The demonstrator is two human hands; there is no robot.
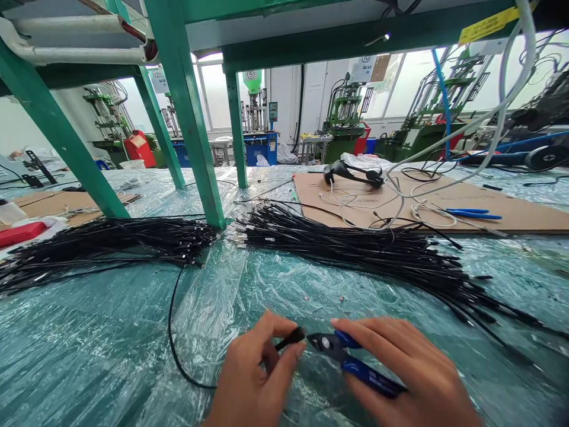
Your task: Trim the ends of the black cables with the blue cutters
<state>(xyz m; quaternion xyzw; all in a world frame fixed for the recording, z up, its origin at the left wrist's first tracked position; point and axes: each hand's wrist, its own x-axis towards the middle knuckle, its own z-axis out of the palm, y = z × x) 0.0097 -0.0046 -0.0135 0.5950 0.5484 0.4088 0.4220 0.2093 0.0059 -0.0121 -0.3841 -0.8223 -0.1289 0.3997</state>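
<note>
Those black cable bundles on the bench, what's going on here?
A person pinches the end of a black cable in the left hand, close against the tip of blue-handled pliers held in the right hand. Two large bundles of black cables, one on the left and one on the right, lie ahead on clear plastic sheeting, with green machines beyond.

A cable workshop: green vertical injection-moulding machines [345, 112] beyond a plastic-sheeted workbench [89, 350] piled with black cables [355, 249].
</note>
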